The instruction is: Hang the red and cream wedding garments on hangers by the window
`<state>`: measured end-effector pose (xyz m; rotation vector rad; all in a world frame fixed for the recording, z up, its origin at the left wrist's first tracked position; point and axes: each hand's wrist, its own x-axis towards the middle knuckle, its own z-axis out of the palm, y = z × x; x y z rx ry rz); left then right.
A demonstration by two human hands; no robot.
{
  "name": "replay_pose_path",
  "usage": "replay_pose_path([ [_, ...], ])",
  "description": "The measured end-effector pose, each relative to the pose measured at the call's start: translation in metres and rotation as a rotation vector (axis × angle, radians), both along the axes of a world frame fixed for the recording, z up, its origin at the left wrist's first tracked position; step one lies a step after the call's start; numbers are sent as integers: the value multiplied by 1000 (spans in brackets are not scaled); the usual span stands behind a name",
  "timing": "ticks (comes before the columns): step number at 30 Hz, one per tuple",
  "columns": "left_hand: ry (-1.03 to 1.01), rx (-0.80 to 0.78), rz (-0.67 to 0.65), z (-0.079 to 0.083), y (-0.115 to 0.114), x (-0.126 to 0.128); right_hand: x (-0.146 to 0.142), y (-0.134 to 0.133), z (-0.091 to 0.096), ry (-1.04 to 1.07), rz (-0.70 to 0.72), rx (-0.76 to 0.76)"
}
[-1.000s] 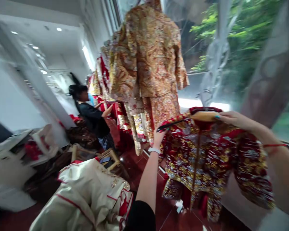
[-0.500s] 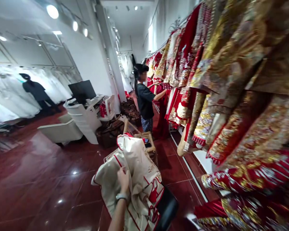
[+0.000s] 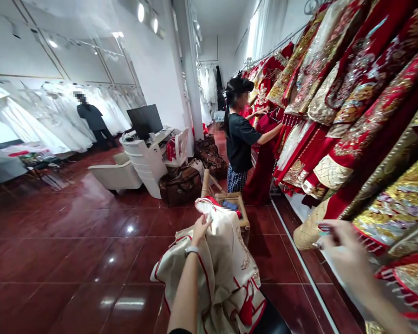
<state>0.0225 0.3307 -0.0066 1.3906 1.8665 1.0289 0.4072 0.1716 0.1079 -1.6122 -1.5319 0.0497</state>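
My left hand [image 3: 200, 229], with a watch at the wrist, rests its fingers on a cream garment with red trim [image 3: 226, 273] piled over a wooden chair [image 3: 235, 204]. The fingers look bent into the cloth. My right hand [image 3: 341, 248] is blurred at the lower right, close to the hanging red and gold embroidered robes [image 3: 362, 125]; its fingers seem apart and I see nothing in them.
A person in a black shirt [image 3: 240, 139] handles robes on the rack further along. Brown bags [image 3: 181, 185], a white desk with a monitor [image 3: 144, 148] and a cream seat [image 3: 114, 176] stand to the left. Another person [image 3: 90, 118] stands by white dresses. The floor is glossy dark red tile.
The view swung from the window to along the rack. My left hand dropped onto the cream garment. My right hand let go of the hanger with the red robe and now hovers.
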Motion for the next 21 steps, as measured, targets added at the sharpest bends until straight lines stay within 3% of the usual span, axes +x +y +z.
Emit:
replay_pose_path([
  [3, -81, 84, 69, -4, -7, 27, -78, 41, -39, 120, 255, -155],
  [6, -124, 149, 151, -4, -36, 49, -154, 87, -65, 209, 339, -271],
  [9, -86, 181, 109, -7, -82, 68, -217, 122, -70, 172, 350, -394],
  [13, 144, 87, -105, -21, -140, 84, -278, 134, -68, -150, 398, -636],
  [15, 169, 42, -157, -28, -160, 80, -289, 132, -68, -244, 401, -657],
  [17, 104, 33, -169, -30, -169, 66, -282, 134, -66, -228, 384, -628],
  [19, 0, 28, -163, -25, -165, 45, -258, 139, -60, -181, 360, -610],
  [21, -53, -5, -95, -11, -147, 20, -225, 137, -54, -102, 324, -566],
])
